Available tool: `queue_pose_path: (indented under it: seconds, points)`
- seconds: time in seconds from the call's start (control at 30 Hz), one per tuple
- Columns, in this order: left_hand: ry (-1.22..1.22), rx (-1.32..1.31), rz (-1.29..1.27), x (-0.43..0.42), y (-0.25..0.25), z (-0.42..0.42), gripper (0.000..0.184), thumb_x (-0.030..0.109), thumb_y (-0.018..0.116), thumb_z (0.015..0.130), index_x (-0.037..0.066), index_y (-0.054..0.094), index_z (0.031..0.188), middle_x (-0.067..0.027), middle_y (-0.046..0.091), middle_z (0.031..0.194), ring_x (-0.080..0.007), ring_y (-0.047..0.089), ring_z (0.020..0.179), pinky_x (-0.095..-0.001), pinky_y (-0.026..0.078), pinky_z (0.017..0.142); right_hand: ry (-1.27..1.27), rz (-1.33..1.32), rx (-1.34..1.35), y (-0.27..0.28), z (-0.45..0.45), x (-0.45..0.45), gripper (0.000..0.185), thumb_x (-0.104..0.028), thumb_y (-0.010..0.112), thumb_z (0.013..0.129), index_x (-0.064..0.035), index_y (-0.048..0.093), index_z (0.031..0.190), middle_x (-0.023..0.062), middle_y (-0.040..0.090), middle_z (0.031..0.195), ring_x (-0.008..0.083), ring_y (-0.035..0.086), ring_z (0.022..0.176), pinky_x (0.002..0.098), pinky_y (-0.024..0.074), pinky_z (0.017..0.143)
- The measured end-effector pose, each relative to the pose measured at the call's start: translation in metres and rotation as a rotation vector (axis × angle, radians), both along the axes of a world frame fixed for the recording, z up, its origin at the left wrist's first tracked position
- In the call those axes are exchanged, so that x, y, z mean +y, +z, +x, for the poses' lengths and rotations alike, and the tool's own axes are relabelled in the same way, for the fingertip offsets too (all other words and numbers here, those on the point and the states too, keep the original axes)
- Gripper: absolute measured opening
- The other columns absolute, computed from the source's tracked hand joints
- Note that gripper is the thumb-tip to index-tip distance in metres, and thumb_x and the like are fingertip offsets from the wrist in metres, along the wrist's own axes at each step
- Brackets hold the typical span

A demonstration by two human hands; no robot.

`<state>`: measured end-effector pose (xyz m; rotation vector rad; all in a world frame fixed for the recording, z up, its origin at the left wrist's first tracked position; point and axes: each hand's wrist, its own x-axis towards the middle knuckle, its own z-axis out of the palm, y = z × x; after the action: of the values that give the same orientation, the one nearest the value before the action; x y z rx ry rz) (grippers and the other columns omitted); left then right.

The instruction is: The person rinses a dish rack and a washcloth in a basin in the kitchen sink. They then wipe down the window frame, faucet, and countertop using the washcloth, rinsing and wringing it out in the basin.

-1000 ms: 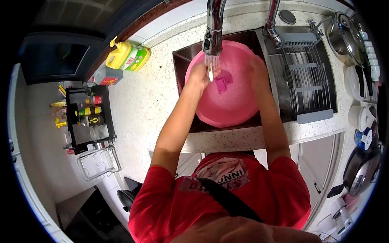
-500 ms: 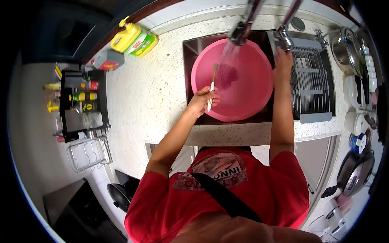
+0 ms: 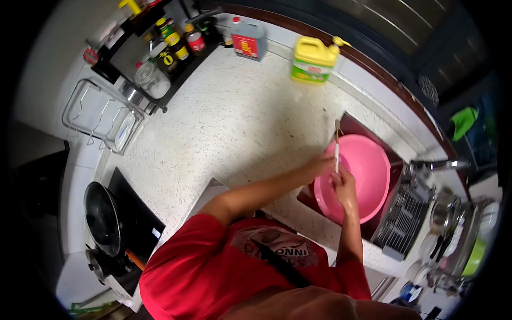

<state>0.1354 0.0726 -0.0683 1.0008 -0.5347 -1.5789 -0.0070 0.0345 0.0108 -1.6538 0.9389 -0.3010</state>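
Observation:
A brush with a white handle (image 3: 336,154) points up and away over the left rim of the pink basin (image 3: 368,176). My left hand (image 3: 321,164) comes in from the left, its fingers closed at the handle. At the handle's lower end, my right hand (image 3: 345,188) has its fingers pinched, close beside the left one. The basin sits in the dark sink (image 3: 308,200). The cloth seen earlier in the basin cannot be made out.
The metal tap (image 3: 440,165) and dish rack (image 3: 402,213) are to the right. A yellow bottle (image 3: 313,60) and grey jug (image 3: 248,40) stand at the counter's back. Left are a condiment rack (image 3: 170,90), wire rack (image 3: 93,114) and lidded pan (image 3: 102,217).
The view has swung left, bringing more counter in. My right hand has left the tap and come to the brush beside my left hand. Running water no longer shows over the basin.

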Motion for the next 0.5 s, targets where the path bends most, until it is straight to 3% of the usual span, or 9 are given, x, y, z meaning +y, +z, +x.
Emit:
queue_pose_path:
  seconds: [0.03,0.13,0.17,0.2,0.23,0.27,0.37,0.4,0.5]
  points:
    - [0.024,0.007,-0.015,0.01,0.005,0.011,0.047,0.027,0.057,0.088,0.003,0.044,0.126,-0.0115,0.057,0.105,-0.0189,0.055,0.098,-0.0368,0.046,0.082,0.022,-0.015,0.018,0.001,0.0,-0.007,0.03,-0.007,0.051,0.089,-0.0011,0.053,0.118,-0.0011,0.051,0.062,0.0064,0.046,0.052,0.0215,0.0371,0.046]
    - [0.045,-0.622,0.03,0.053,0.005,0.051,0.056,0.034,0.056,0.088,-0.002,0.042,0.128,-0.02,0.047,0.126,-0.0266,0.043,0.123,-0.0372,0.038,0.097,-0.13,-0.036,-0.124,0.002,-0.026,-0.026,0.016,-0.01,0.05,0.09,-0.001,0.06,0.099,-0.0011,0.05,0.066,0.0059,0.044,0.054,0.0222,0.0355,0.047]
    - [0.151,-0.74,-0.006,0.068,-0.002,0.066,0.049,0.035,0.059,0.084,-0.002,0.052,0.116,-0.0189,0.056,0.115,-0.0286,0.053,0.108,-0.0389,0.043,0.088,-0.158,0.086,-0.173,-0.017,-0.047,-0.038,0.015,-0.015,0.052,0.09,-0.0019,0.059,0.09,-0.0025,0.049,0.064,0.0067,0.043,0.053,0.022,0.035,0.047]
    - [0.152,-0.761,0.031,0.081,-0.016,0.086,0.047,0.034,0.059,0.085,-0.002,0.053,0.114,-0.0178,0.057,0.112,-0.0274,0.054,0.108,-0.0376,0.044,0.088,-0.008,-0.215,0.33,-0.037,-0.076,-0.057,0.014,-0.015,0.053,0.088,-0.0017,0.057,0.085,0.0038,0.052,0.059,0.0168,0.051,0.052,0.0307,0.0392,0.047]
    - [0.152,-0.784,0.069,0.093,-0.025,0.104,0.044,0.033,0.059,0.086,-0.002,0.054,0.113,-0.0166,0.059,0.11,-0.0263,0.054,0.107,-0.0364,0.044,0.089,0.303,-0.989,0.769,-0.052,-0.101,-0.065,0.012,-0.013,0.053,0.086,-0.0014,0.057,0.086,0.0156,0.057,0.061,0.0307,0.058,0.057,0.0418,0.0429,0.053]
    - [0.176,-0.792,0.058,0.103,-0.019,0.123,0.044,0.033,0.059,0.086,-0.002,0.054,0.113,-0.0166,0.059,0.11,-0.0263,0.054,0.107,-0.0364,0.044,0.089,0.253,-0.862,0.831,-0.027,-0.089,-0.065,0.012,-0.011,0.052,0.084,-0.0017,0.058,0.088,0.0226,0.059,0.071,0.0398,0.06,0.066,0.0482,0.0436,0.059]
    - [0.226,-0.801,0.102,0.137,-0.004,0.157,0.037,0.031,0.059,0.086,-0.001,0.058,0.104,-0.0147,0.062,0.102,-0.0242,0.058,0.098,-0.0355,0.045,0.084,-0.075,-0.807,0.295,0.068,0.028,-0.063,0.012,-0.01,0.053,0.085,-0.0003,0.058,0.09,0.0211,0.06,0.072,0.0387,0.058,0.065,0.0435,0.044,0.058]
    - [0.248,-0.775,0.112,0.141,-0.004,0.164,0.036,0.031,0.058,0.086,-0.001,0.058,0.104,-0.0145,0.062,0.102,-0.0239,0.058,0.096,-0.0352,0.046,0.084,-0.105,-0.888,0.394,0.074,0.061,-0.08,0.012,-0.009,0.054,0.085,0.0003,0.058,0.093,0.0221,0.059,0.073,0.0371,0.058,0.065,0.0405,0.0438,0.058]
    - [0.269,-0.811,0.105,0.15,-0.004,0.183,0.035,0.031,0.057,0.087,0.0,0.058,0.103,-0.0136,0.062,0.101,-0.023,0.059,0.093,-0.0344,0.046,0.081,0.048,-1.112,0.1,0.098,0.209,-0.102,0.017,-0.014,0.057,0.085,-0.0002,0.059,0.094,0.0246,0.059,0.077,0.0407,0.058,0.071,0.0437,0.0444,0.061]
